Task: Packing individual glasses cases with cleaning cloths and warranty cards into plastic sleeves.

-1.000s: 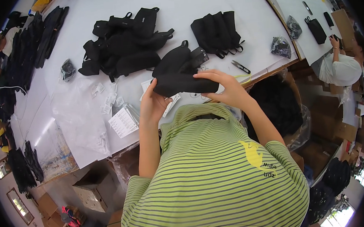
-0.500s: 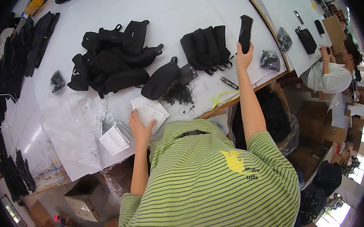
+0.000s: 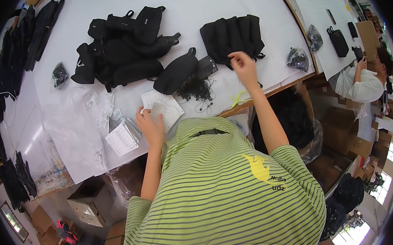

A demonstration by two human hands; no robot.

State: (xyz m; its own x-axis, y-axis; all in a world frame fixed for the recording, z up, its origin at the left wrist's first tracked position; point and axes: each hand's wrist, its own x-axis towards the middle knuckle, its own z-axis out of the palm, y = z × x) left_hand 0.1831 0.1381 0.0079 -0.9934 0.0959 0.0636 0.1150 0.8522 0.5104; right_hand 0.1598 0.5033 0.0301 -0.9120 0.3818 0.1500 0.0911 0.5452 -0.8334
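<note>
My left hand (image 3: 151,128) is at the near edge of a stack of white printed cards (image 3: 169,113), its thumb and fingers apart and touching the cards. Toward the right, my right hand (image 3: 246,73) hovers over the table with loosely bent fingers, and no thing shows in it. Just beyond it lies a row of black fabric pouches (image 3: 231,36) side by side. Between my hands are a single black pouch (image 3: 176,73), a dark card (image 3: 207,66) and a tangle of black tag strings (image 3: 194,90).
A heap of black pouches (image 3: 125,52) lies farther left. More printed cards (image 3: 122,139) and clear plastic (image 3: 72,135) are near the left edge. A bagged bundle (image 3: 298,59) and a yellow cord (image 3: 239,99) lie right. A co-worker (image 3: 364,81) stands at another table.
My right hand has let go of the black pouch it held up and moved left and nearer the strings; the row looks wider. My left hand has stayed by the cards.
</note>
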